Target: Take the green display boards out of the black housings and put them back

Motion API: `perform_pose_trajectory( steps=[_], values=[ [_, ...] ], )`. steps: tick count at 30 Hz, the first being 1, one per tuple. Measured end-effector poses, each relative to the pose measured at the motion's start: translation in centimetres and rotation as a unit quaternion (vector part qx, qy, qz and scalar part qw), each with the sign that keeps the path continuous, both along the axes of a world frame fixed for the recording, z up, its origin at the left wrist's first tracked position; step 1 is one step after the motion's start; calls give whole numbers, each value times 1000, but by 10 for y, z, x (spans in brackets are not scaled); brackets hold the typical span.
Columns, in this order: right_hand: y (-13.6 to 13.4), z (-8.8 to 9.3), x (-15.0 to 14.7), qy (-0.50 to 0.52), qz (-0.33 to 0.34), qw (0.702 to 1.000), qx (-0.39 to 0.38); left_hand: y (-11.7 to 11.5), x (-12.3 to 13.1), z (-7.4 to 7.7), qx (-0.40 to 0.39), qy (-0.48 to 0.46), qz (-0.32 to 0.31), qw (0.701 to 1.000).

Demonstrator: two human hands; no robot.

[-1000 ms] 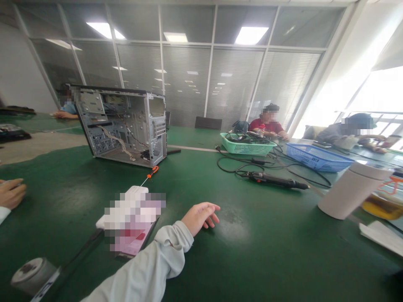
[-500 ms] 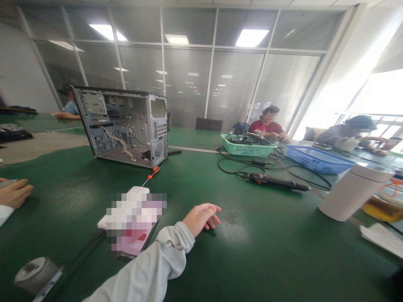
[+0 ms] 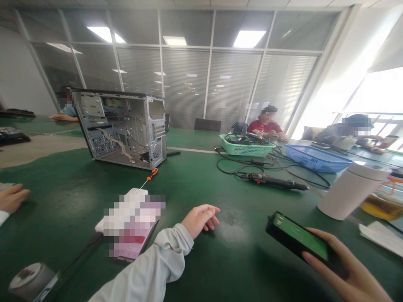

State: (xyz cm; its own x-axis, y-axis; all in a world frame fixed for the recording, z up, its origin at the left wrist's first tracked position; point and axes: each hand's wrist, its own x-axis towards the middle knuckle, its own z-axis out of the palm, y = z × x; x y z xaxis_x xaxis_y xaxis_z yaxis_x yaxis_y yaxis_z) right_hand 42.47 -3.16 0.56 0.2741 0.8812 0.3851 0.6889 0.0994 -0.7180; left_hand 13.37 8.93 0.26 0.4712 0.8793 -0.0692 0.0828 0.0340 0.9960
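Observation:
My left hand (image 3: pixel 200 219), in a pale grey sleeve, rests on the green table (image 3: pixel 245 268) with fingers loosely spread and holds nothing. Just left of it lie a white device and a pink-covered item (image 3: pixel 132 226), partly blurred out. My right hand (image 3: pixel 349 274) comes in at the lower right, closed round a black phone (image 3: pixel 297 239) whose screen glows green, held just above the table. An open grey computer case (image 3: pixel 126 128) stands at the back left, and an orange-handled screwdriver (image 3: pixel 150 175) lies in front of it.
A black electric screwdriver (image 3: pixel 277 181) with cables lies mid-table. Behind it are a green basket (image 3: pixel 247 145) and a blue basket (image 3: pixel 316 158). A white cylinder (image 3: pixel 352 191) stands at right. Another person's hand (image 3: pixel 12 197) rests at the left edge. Several people sit at the far side.
My right hand has come into view at the lower right with the phone in it. My left hand has stayed where it was on the table.

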Motion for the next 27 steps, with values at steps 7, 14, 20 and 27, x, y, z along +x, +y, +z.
perform_pose_trajectory(
  steps=[7, 14, 20, 27],
  values=[
    [55, 7, -91, 94, 229, 969, -5, 10, 0, -9, -25, -51, 15, 998],
    [69, -7, -103, -96, 225, 967, 76, 3, 1, -10, 27, -7, 25, 999],
    [64, -7, -95, -143, 220, 949, 173, -3, 1, -13, 92, 7, 14, 996],
    [60, 0, -91, -183, 256, 930, 189, -8, 2, -1, 57, -9, 1, 998]
  ],
)
